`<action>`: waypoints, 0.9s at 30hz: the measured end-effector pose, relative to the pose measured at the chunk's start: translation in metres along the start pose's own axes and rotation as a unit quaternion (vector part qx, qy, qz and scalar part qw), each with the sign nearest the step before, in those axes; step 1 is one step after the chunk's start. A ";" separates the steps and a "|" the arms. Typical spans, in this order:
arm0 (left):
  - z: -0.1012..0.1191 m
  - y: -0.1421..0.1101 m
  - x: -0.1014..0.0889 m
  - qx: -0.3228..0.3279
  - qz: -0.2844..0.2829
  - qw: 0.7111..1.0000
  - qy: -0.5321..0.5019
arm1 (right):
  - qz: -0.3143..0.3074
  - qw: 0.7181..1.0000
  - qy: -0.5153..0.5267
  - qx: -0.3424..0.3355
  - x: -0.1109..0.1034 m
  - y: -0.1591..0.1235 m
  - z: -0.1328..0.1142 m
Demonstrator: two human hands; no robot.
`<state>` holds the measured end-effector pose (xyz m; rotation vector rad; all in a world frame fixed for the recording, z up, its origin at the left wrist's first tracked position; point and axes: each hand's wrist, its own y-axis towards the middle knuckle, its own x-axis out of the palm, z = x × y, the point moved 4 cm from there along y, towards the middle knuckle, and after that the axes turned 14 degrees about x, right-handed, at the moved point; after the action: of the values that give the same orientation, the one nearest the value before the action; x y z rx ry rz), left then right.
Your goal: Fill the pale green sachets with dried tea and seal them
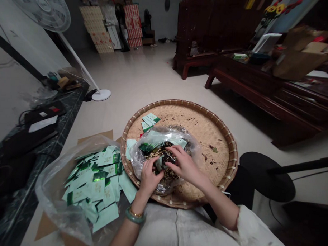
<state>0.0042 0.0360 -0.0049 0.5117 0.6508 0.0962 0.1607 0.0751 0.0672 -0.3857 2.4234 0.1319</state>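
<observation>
My left hand (pixel 150 175) is closed on a small pale-green sachet (pixel 159 163) over a see-through plastic bag (pixel 137 156). The bag holds loose dried bits (pixel 175 175), dark and pale mixed, with several flat green packets along its far side. Close beside the sachet, my right hand (pixel 186 167) has its fingers curled round a dark thing with a shiny edge (pixel 170 158); its kind cannot be made out. Beneath lies a round woven bamboo tray (pixel 220 134), with scattered dried crumbs and a small stack of green packets (pixel 150 119).
Left of the tray, a large plastic bag (pixel 52 205) in a cardboard box holds many green sachets (pixel 97 185). A white standing fan (pixel 101 95) is beyond it. A dark wooden table (pixel 251 86) stands at right, near a round black stand base (pixel 267 177).
</observation>
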 end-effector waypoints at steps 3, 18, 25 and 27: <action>-0.001 0.000 0.000 -0.007 0.004 1.000 -0.016 | -0.034 0.999 0.019 -0.012 0.007 0.001 0.002; -0.019 -0.001 -0.007 -0.098 0.046 0.992 -0.061 | 0.070 0.977 0.198 0.044 0.011 0.009 0.020; -0.037 0.000 -0.020 -0.175 0.117 0.968 -0.140 | -0.075 0.995 -0.065 0.017 0.069 0.014 0.048; -0.038 0.000 -0.021 -0.173 0.121 0.967 -0.146 | -0.070 0.993 -0.094 0.029 0.080 0.018 0.049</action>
<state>-0.0354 0.0468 -0.0192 0.2576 0.2710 0.3519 0.1264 0.0819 -0.0219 -0.4931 2.2022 0.0339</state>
